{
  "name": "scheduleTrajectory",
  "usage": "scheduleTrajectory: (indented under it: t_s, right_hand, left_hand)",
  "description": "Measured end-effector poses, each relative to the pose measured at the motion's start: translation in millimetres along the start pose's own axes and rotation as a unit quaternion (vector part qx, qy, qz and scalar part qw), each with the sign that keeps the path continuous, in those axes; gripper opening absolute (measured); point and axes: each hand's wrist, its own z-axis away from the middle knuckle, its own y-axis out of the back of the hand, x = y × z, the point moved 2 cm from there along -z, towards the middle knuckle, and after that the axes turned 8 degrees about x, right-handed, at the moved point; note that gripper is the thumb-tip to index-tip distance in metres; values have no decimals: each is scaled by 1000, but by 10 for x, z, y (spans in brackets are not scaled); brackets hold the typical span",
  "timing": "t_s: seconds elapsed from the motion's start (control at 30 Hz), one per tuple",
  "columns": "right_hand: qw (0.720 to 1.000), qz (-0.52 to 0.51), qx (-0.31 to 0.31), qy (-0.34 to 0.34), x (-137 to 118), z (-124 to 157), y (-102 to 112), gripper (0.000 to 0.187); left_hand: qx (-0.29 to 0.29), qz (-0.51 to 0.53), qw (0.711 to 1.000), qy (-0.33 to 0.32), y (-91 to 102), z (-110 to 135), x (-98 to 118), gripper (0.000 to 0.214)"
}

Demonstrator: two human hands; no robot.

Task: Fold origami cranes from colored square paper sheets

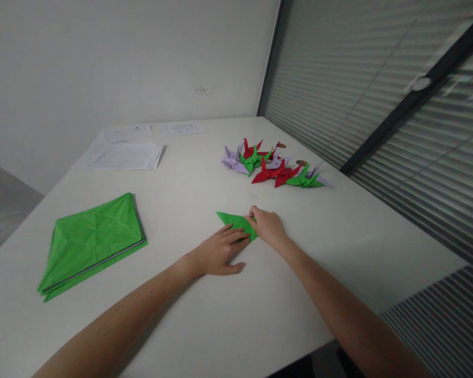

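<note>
A small folded green paper lies on the white table, pointing left. My left hand lies flat on its near edge with the fingers stretched out and together. My right hand rests on the paper's right end, its fingers curled and pressing down on the fold. Both forearms reach in from the bottom of the view.
A stack of green paper sheets lies at the left. A heap of folded paper cranes in red, green and lilac sits beyond the hands. Printed white sheets lie at the far left. A window with blinds runs along the right.
</note>
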Motion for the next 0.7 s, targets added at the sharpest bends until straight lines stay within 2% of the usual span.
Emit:
scheduleTrajectory:
  t_s: [0.5,0.7]
  right_hand:
    - [1000,30,4,3,-38,17,13,18]
    - [999,36,3,0,-60,34,23,18]
  left_hand:
    - [-16,-14,1000,1,-2,-16,9,60]
    - [3,13,1000,1,-17,-41,58,58]
